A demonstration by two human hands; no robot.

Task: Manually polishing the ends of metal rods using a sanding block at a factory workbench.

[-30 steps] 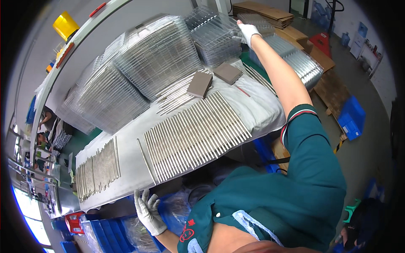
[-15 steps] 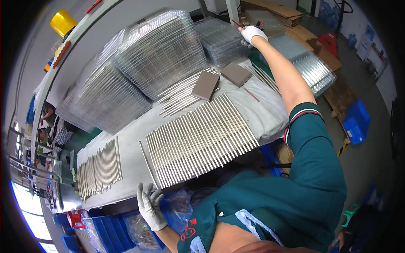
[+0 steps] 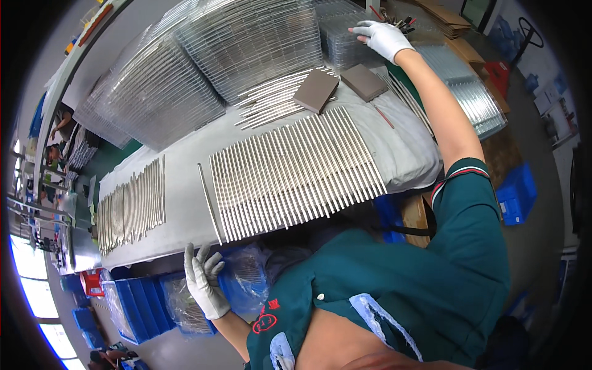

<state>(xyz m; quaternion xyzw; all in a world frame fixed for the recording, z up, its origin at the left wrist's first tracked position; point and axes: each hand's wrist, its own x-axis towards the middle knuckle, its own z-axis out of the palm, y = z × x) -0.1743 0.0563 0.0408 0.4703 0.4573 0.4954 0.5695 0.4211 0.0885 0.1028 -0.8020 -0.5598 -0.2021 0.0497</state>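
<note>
Bending toward the rim of the fisheye view, the long grey desk (image 3: pixel 185 213) loses its far-left end in the curve, and the person's own green-clad body hides the floor near the middle. Stacks of clear plastic trays (image 3: pixel 246 43) fill the far side of the desk, their contents too fine to make out. A wide row of thin metal rods (image 3: pixel 296 169) lies side by side at the near edge, with a smaller row (image 3: pixel 132 203) well apart to the left and two brown blocks (image 3: pixel 316 90) beyond. Blue bins (image 3: pixel 132 305) sit below the desk, near left. The right hand (image 3: pixel 385 38), gloved white, reaches far right and rests flat on a tray stack (image 3: pixel 345 43), fingers spread, gripping nothing. The left hand (image 3: pixel 206 280), also gloved, hangs just below the near desk edge, fingers loosely open and empty, beside a plastic bag (image 3: pixel 243 280).
</note>
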